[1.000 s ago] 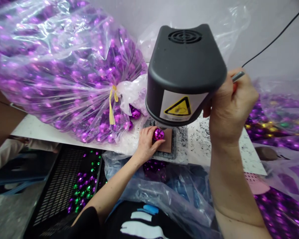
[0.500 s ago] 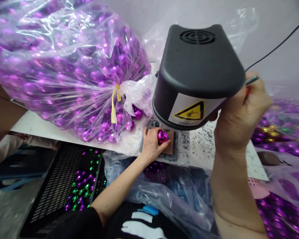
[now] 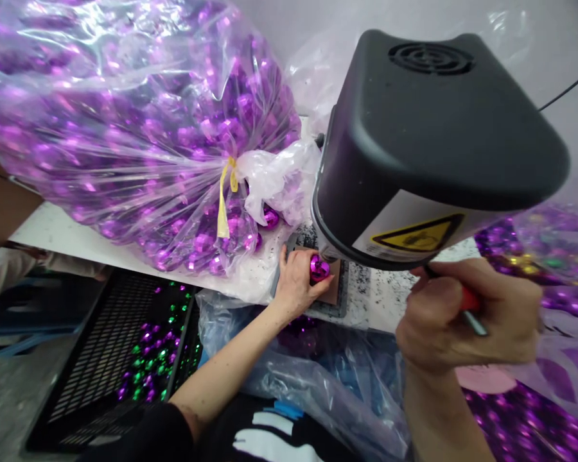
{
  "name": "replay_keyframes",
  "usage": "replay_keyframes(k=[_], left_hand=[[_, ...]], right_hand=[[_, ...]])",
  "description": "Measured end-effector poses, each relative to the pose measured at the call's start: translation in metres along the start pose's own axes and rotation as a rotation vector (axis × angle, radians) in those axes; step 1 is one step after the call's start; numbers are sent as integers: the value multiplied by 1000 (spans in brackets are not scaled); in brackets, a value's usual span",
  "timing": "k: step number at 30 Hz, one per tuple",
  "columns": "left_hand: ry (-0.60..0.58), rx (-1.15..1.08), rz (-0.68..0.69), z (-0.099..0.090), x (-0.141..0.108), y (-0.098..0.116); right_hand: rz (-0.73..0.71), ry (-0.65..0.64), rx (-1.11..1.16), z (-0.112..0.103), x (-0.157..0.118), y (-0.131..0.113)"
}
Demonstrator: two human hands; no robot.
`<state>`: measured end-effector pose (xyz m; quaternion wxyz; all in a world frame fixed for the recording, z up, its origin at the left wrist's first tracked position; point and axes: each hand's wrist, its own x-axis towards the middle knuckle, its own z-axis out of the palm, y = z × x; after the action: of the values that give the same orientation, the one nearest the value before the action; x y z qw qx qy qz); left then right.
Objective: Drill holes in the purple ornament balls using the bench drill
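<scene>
My left hand (image 3: 296, 282) holds a shiny purple ball (image 3: 319, 268) between thumb and fingers, over a brown pad (image 3: 330, 292) on the grey machine base (image 3: 338, 309). Directly above the ball is the tip of a press with a big black housing (image 3: 443, 128), which bears a yellow warning label (image 3: 417, 237). My right hand (image 3: 467, 314) is closed around a lever (image 3: 472, 321) with a red part and a metal end, at the right of the housing. The housing hides part of the base.
A large tied clear bag (image 3: 139, 141) of purple balls fills the left of the white table (image 3: 77, 234). Below are a black crate (image 3: 96, 346) with green and purple balls and a plastic sheet (image 3: 318, 385). More purple balls (image 3: 525, 417) lie at right. A person's sleeve (image 3: 0, 269) shows at far left.
My right hand has come down and toward me with the lever. The black housing looks larger and lower, its tip now at the ball. My left hand still holds the ball.
</scene>
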<state>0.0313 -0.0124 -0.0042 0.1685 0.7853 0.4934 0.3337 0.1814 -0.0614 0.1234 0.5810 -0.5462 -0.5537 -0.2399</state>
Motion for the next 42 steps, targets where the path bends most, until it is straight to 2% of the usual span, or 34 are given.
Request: replay_keyframes(k=[3, 8, 16, 24, 30, 33, 39, 42], left_hand=[[1, -9, 6, 0, -1, 0], [10, -18, 10, 3, -1, -1], [24, 7, 13, 4, -2, 0], [-1, 61, 3, 6, -3, -1], [20, 75, 17, 6, -3, 0], [33, 79, 20, 6, -3, 0], [68, 55, 27, 3, -1, 1], [56, 41, 16, 2, -2, 2]], right_hand=[[43, -77, 22, -5, -13, 1], [-11, -120, 69, -5, -19, -1], [72, -28, 158, 5, -30, -3], [59, 61, 272, 18, -34, 1], [98, 86, 259, 21, -38, -1], [85, 94, 237, 22, -45, 3], [10, 30, 156, 29, -72, 23], [-65, 10, 163, 25, -66, 28]])
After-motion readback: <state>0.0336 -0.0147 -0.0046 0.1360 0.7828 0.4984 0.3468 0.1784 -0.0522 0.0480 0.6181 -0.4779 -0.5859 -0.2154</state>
